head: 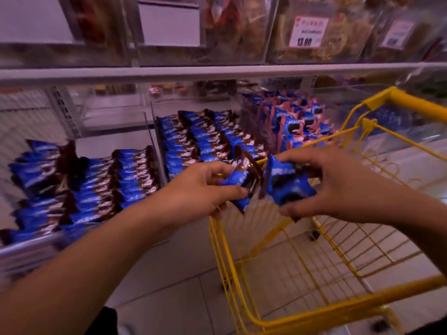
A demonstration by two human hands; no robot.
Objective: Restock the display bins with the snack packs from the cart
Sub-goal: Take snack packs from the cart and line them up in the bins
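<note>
A yellow wire cart fills the lower right of the frame, its basket showing only bare wire and floor tiles through it. Clear display bins run across the left and centre, stacked with rows of blue and brown snack packs; a further bin at centre right holds blue and pink packs. Along the top, upper bins carry a price tag reading 13.00. At mid-frame, above the cart's near-left rim, the left hand pinches a blue-brown pack between thumb and curled fingers, and just beside it the right hand grips a blue pack, fingers curled over it.
</note>
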